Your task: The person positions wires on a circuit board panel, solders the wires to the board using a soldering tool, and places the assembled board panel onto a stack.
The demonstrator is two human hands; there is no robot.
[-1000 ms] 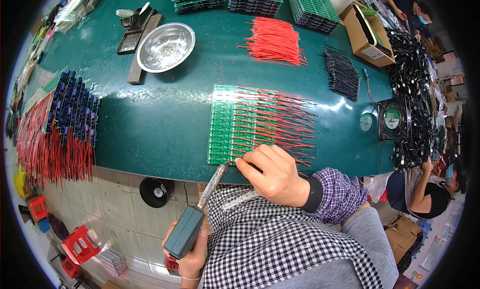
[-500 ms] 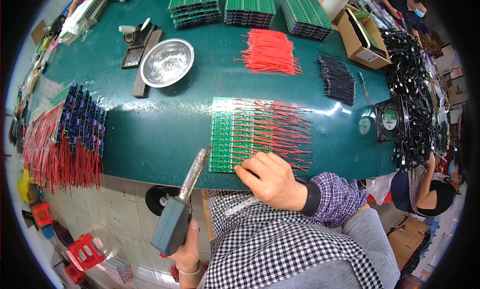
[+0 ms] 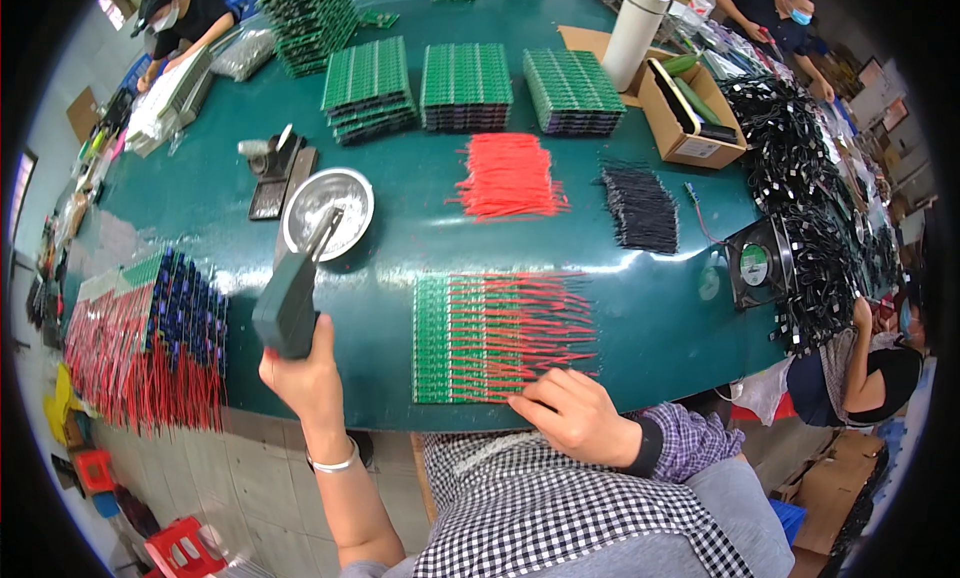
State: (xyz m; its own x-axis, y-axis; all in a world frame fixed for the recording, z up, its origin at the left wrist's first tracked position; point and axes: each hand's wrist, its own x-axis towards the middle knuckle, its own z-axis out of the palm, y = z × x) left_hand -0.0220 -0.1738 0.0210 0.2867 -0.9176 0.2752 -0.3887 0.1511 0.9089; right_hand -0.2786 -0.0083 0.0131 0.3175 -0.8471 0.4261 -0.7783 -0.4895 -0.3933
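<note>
My left hand (image 3: 306, 378) grips a dark green soldering gun (image 3: 285, 303), its metal tip inside the rim of a steel bowl (image 3: 356, 190). Whitish bits lie in the bowl. In front of me lies a panel of green circuit boards (image 3: 432, 338), with rows of red wires (image 3: 545, 323) running from it to the right. At the panel's near right corner is my right hand (image 3: 578, 418), fingers curled and thumb and forefinger together beside the nearest red wires. What those fingertips hold, if anything, is hidden.
A bundle of loose red wires (image 3: 508, 176) and one of black wires (image 3: 640, 208) lie beyond the panel. Stacks of boards (image 3: 466, 86) stand behind. Wired boards (image 3: 150, 328) lie at left; a fan (image 3: 755, 263) and black cables are at right. People sit around the table.
My left hand has raised the soldering gun from the table's near edge to the bowl. My right hand has slid right along the panel's near edge. The view has tilted up.
</note>
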